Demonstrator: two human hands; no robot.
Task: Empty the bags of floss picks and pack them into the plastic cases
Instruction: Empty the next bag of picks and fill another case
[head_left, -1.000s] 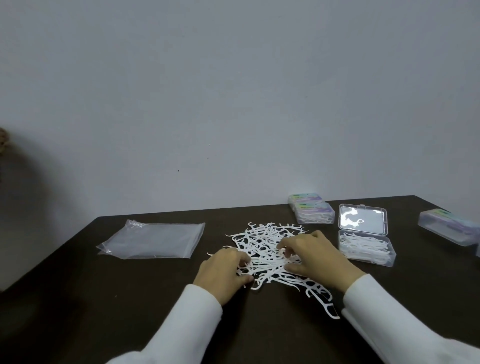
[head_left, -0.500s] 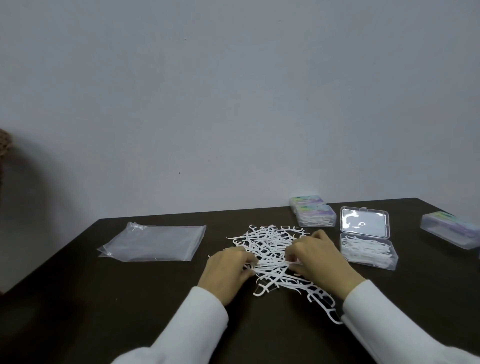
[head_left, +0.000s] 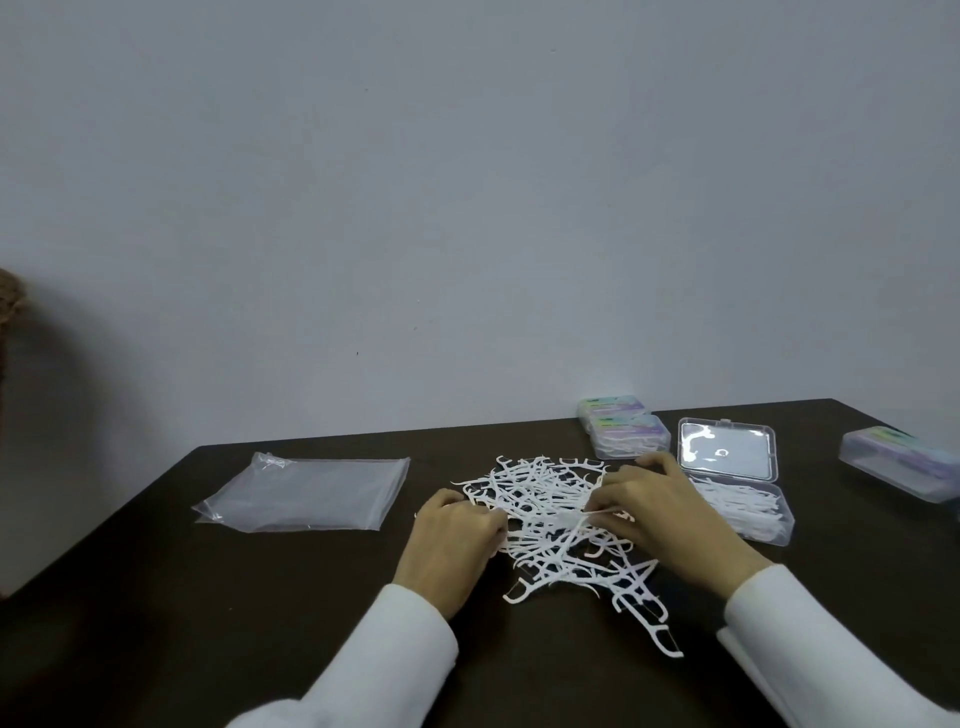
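Note:
A loose pile of white floss picks lies spread on the dark table. My left hand sits at the pile's left edge with fingers curled on some picks. My right hand is over the pile's right side and pinches several picks between thumb and fingers. Just right of that hand an open clear plastic case holds floss picks, its lid tipped back. A flat empty clear bag lies to the left of the pile.
Two closed cases with coloured labels are stacked behind the pile. Another closed case lies at the far right. The dark table ends at a grey wall behind; a brown object shows at the left edge.
Both hands have shifted slightly inside the pile, gathering picks. My right hand has drawn a few picks together. The view has tilted a little.

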